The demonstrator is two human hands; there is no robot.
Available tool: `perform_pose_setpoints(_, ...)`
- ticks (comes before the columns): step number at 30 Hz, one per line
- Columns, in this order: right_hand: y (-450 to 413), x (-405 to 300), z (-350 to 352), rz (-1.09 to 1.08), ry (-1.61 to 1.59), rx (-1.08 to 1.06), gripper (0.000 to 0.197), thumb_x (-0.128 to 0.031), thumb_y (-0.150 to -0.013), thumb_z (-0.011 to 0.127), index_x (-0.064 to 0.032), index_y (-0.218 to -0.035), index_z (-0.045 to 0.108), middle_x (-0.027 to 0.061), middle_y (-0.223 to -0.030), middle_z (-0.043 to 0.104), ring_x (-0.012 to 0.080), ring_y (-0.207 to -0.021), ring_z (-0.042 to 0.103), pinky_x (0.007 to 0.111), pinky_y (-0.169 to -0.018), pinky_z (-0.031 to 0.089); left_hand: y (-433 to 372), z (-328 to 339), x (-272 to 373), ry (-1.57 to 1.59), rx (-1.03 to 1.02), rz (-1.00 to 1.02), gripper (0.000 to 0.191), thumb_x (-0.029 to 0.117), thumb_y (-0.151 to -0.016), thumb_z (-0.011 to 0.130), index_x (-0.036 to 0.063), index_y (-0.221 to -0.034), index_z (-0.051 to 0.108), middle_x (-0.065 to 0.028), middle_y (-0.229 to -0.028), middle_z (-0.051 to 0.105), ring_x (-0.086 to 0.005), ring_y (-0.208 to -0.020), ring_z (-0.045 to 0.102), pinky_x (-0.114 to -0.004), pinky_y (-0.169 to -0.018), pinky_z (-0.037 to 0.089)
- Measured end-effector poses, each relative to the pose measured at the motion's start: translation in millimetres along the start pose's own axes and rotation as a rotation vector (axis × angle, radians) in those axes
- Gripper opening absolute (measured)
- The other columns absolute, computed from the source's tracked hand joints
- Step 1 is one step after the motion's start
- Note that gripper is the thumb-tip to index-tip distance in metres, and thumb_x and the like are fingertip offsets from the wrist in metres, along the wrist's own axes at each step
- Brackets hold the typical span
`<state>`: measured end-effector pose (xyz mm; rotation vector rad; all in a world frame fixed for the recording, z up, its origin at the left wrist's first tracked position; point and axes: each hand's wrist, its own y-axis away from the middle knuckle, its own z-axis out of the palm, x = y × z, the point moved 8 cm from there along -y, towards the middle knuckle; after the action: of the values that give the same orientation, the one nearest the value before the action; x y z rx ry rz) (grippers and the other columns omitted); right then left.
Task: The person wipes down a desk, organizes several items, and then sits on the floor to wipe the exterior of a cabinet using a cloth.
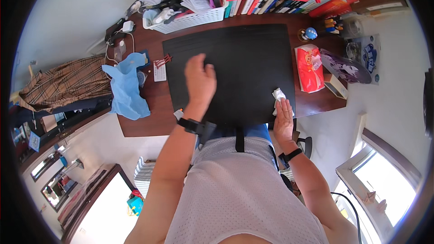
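Note:
A large black desk mat (244, 61) lies on the dark reddish wooden desk (149, 125). My left hand (201, 81) is over the mat's left part, fingers bent and thumb apart, with nothing visible in it. Near the mat's right front corner, my right hand (284, 118) rests flat on a crumpled white tissue (278, 94), fingers stretched out; part of the tissue is hidden beneath them. Each wrist wears a black band. A small whitish object (178, 114) lies at the mat's left front edge.
To the left are a light blue bag (127, 88), a white card (160, 72) and a dark red clip-like item (163, 61). A red tissue pack (309, 69), a box-shaped object (335, 85) and a blue figurine (310, 33) stand right. A white basket (190, 20) and books (264, 6) line the back.

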<state>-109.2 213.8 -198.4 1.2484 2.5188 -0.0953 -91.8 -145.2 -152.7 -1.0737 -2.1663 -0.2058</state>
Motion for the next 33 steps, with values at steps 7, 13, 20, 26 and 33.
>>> perform_pose_setpoints(7, -3.6, 1.4, 3.6, -0.024, -0.018, -0.036, 0.061, 0.003, -0.09, 0.05, -0.0022, -0.151, 0.044, 0.0181, -0.161, 0.037, 0.0376, -0.151, 0.031, 0.049, -0.124, 0.027, -29.0, -70.4, -129.9, -0.409, 0.101, -0.025, 0.04, 0.007, -0.085, 0.07, 0.0048, -0.124, 0.062, -0.0172, -0.12, 0.064, -0.0397, -0.109, 0.057, -0.048, -0.096, 0.046)
perform_pose_setpoints(13, -10.9, -3.4, 5.4, -0.025, -0.02, -0.072, 0.062, 0.005, -0.09, 0.048, -0.0039, -0.152, 0.044, 0.0182, -0.161, 0.038, 0.0391, -0.151, 0.031, 0.049, -0.123, 0.028, -35.2, -76.3, -137.9, -0.429, 0.071, 0.067, 0.021, 0.008, -0.082, 0.074, 0.0041, -0.101, 0.066, -0.0149, -0.101, 0.063, -0.0376, -0.098, 0.058, -0.048, -0.087, 0.046)
perform_pose_setpoints(20, -13.5, -6.6, 11.6, -0.044, 0.017, -0.081, 0.063, 0.001, -0.089, 0.051, -0.0017, -0.152, 0.042, 0.0185, -0.163, 0.033, 0.0372, -0.153, 0.027, 0.047, -0.126, 0.023, -0.8, -88.5, -183.1, -0.101, 0.174, -0.202, 0.019, 0.008, -0.083, 0.074, 0.0019, -0.098, 0.065, -0.0151, -0.097, 0.065, -0.0365, -0.098, 0.06, -0.046, -0.089, 0.047)
perform_pose_setpoints(26, -15.1, -10.1, 14.1, -0.043, 0.024, -0.103, 0.063, 0.001, -0.09, 0.051, -0.002, -0.152, 0.041, 0.0181, -0.162, 0.034, 0.0371, -0.153, 0.027, 0.047, -0.126, 0.022, 23.5, -85.0, -212.1, 0.056, 0.228, -0.416, 0.023, 0.012, -0.083, 0.076, 0.0016, -0.101, 0.066, -0.0168, -0.103, 0.065, -0.0362, -0.103, 0.061, -0.046, -0.094, 0.047)
perform_pose_setpoints(33, -16.7, -13.7, 8.3, -0.02, 0.029, -0.059, 0.065, 0.005, -0.091, 0.047, -0.0051, -0.154, 0.04, 0.0175, -0.163, 0.033, 0.0387, -0.152, 0.028, 0.047, -0.125, 0.025, 10.8, -81.6, -204.9, -0.225, 0.04, -0.492, 0.029, 0.019, -0.081, 0.08, 0.0037, -0.103, 0.067, -0.0216, -0.111, 0.063, -0.0411, -0.109, 0.059, -0.047, -0.098, 0.046)
